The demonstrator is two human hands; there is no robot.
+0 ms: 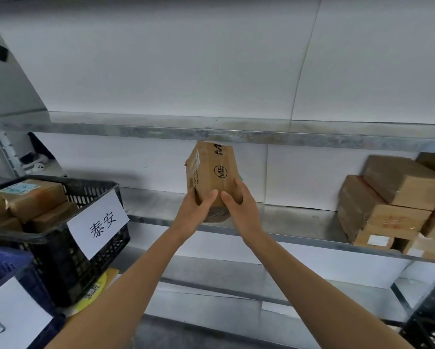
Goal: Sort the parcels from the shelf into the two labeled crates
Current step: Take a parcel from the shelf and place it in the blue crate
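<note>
Centre: brown cardboard parcel (210, 172) over the grey metal shelf (299, 220), left hand (198, 210) and right hand (239, 205) at its near end. Left: black plastic crate (60, 260) with cardboard parcels (32, 197) in it, blue plastic crate (7, 263) before it. Far right: stacked cardboard boxes (387, 205) on the shelf.

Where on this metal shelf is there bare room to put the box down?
The grey metal shelf is bare across its middle, from the black plastic crate on the left to the stacked brown cardboard parcels on the right, behind the brown cardboard box you hold. The crate looks packed, and the right end is crowded.
</note>
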